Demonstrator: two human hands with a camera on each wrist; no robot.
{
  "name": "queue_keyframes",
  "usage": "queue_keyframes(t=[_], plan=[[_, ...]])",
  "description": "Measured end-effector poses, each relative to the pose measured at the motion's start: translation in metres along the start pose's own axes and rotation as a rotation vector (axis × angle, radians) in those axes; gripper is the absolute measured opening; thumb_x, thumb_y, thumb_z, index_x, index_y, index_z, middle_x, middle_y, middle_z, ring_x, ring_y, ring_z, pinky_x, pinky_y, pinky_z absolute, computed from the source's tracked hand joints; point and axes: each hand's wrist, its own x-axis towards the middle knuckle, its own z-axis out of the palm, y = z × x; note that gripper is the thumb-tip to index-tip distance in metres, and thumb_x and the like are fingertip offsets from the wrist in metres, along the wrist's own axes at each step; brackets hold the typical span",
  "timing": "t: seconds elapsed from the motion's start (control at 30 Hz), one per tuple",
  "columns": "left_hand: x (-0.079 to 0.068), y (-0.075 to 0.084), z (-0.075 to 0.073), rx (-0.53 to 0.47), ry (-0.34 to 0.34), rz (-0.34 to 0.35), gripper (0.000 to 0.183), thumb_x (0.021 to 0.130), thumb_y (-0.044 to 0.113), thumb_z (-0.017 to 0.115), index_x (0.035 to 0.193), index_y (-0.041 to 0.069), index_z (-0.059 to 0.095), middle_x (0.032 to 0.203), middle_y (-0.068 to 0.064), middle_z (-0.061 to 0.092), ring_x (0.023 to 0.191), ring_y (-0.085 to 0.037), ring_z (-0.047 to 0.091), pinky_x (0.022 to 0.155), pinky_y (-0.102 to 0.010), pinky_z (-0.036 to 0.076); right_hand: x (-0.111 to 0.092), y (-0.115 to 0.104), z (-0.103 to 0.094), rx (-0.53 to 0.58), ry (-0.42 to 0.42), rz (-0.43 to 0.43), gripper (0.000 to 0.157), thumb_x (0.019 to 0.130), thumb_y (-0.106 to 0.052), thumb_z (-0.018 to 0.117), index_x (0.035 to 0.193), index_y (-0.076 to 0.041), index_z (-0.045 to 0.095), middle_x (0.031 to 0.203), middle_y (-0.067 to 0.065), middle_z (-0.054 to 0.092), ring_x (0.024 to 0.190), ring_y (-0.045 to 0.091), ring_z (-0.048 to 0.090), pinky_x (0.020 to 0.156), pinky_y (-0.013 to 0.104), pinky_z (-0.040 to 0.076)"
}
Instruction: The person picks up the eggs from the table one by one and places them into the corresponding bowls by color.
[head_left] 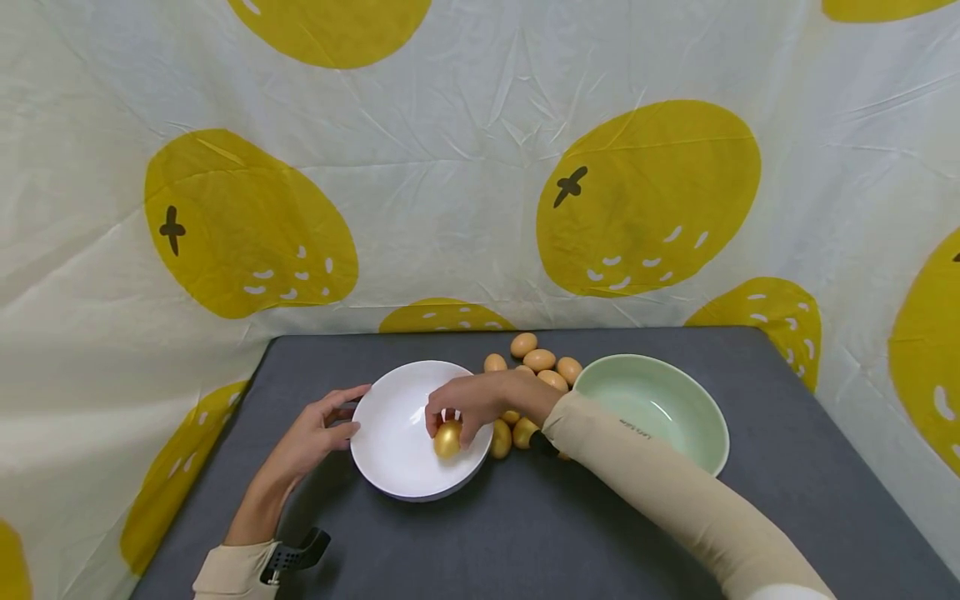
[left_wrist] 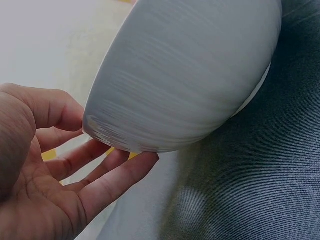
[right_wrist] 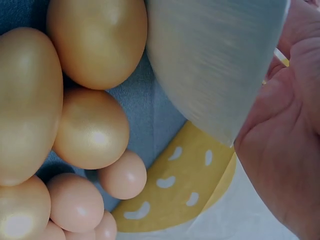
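Observation:
A white bowl [head_left: 397, 425] stands on the dark table. My left hand [head_left: 318, 429] touches its left side, thumb and fingers spread along the outer rim; up close, the left wrist view shows the fingertips [left_wrist: 147, 162] against the bowl's outer wall [left_wrist: 185, 75]. Inside the bowl, my right hand [head_left: 468, 404] pinches a golden egg [head_left: 447, 439] from above, near the right wall. That egg is hidden in the right wrist view, where part of the right hand [right_wrist: 280, 135] shows beyond the bowl wall [right_wrist: 215, 60].
Just right of the white bowl lie several golden eggs [head_left: 501, 439] and, behind them, several brown eggs [head_left: 539, 360], partly covered by the right forearm. A pale green bowl [head_left: 645, 383] stands farther right, under the sleeve [head_left: 667, 492]. Behind the table hangs a patterned cloth [head_left: 450, 217].

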Motion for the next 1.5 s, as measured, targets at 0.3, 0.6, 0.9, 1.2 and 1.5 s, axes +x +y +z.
queue_keyframes(t=[0.3, 0.6, 0.9, 1.2, 1.5], plan=[[0.002, -0.003, 0.002, 0.008, 0.015, -0.017, 0.056, 0.095, 0.006, 0.064, 0.149, 0.012, 0.052, 0.143, -0.016, 0.049, 0.124, -0.038, 0.055, 0.085, -0.039, 0.059, 0.005, -0.003, 0.004, -0.039, -0.023, 0.062, 0.035, 0.083, -0.007, 0.084, 0.113, -0.015, 0.068, 0.107, -0.008, 0.063, 0.101, 0.007, 0.057, 0.093, 0.018, 0.045], [0.002, -0.004, 0.003, 0.005, 0.010, -0.012, 0.055, 0.096, 0.005, 0.063, 0.149, 0.014, 0.052, 0.144, -0.015, 0.048, 0.126, -0.039, 0.054, 0.086, -0.039, 0.059, 0.002, -0.005, 0.004, -0.027, -0.012, 0.075, 0.034, 0.083, -0.009, 0.084, 0.114, -0.015, 0.070, 0.111, -0.005, 0.064, 0.106, 0.010, 0.061, 0.096, 0.022, 0.047], [0.001, -0.001, 0.002, 0.008, 0.006, -0.010, 0.055, 0.096, 0.006, 0.064, 0.149, 0.013, 0.052, 0.145, -0.016, 0.048, 0.126, -0.039, 0.054, 0.085, -0.038, 0.059, -0.022, -0.010, -0.007, 0.034, 0.080, 0.045, 0.037, 0.088, -0.005, 0.078, 0.123, -0.011, 0.068, 0.124, 0.004, 0.064, 0.118, 0.022, 0.061, 0.098, 0.028, 0.050], [0.001, -0.001, 0.003, 0.027, 0.007, 0.009, 0.056, 0.096, 0.005, 0.063, 0.150, 0.011, 0.050, 0.145, -0.017, 0.048, 0.125, -0.039, 0.056, 0.086, -0.039, 0.058, -0.050, -0.012, -0.018, 0.083, 0.152, 0.051, 0.034, 0.088, -0.004, 0.078, 0.120, -0.008, 0.068, 0.123, 0.008, 0.068, 0.117, 0.028, 0.063, 0.100, 0.037, 0.051], [-0.002, -0.001, 0.002, 0.009, 0.003, 0.019, 0.056, 0.096, 0.006, 0.064, 0.150, 0.010, 0.050, 0.144, -0.018, 0.048, 0.124, -0.039, 0.054, 0.083, -0.035, 0.058, -0.075, -0.011, -0.015, 0.027, 0.182, 0.061, 0.033, 0.088, -0.011, 0.080, 0.119, -0.012, 0.070, 0.121, 0.003, 0.068, 0.114, 0.017, 0.062, 0.098, 0.035, 0.051]])
